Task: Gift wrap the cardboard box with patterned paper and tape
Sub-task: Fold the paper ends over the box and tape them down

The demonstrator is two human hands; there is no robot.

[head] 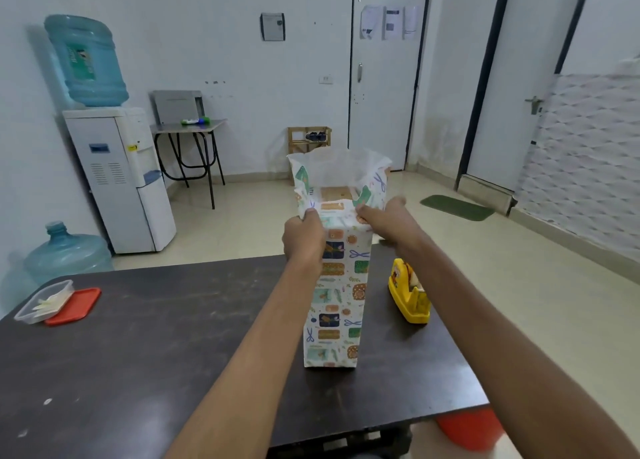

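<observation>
Head view: tall cardboard box [334, 195] sheathed in white patterned wrapping paper [337, 296], standing upright on the dark brown bench [156, 337], long axis vertical, open end up. Bare brown cardboard visible only inside the top, between the paper's loose collar rising above it. Near flap of paper folded down toward the wearer.

Left hand [304, 238] at the box's upper left corner, about 10 o'clock from the box's middle, fingers closed pinching the paper edge. Right hand [388, 218] at the upper right corner, about 1 o'clock, fingers curled onto the paper; exact grip blurred, hard to tell. Both forearms reaching forward, box between them.

Yellow plastic tape dispenser [410, 294] on the bench just beside the box at 3 o'clock. Clear plastic container [45, 301] touching its red lid [74, 306], well apart at 9 o'clock.
</observation>
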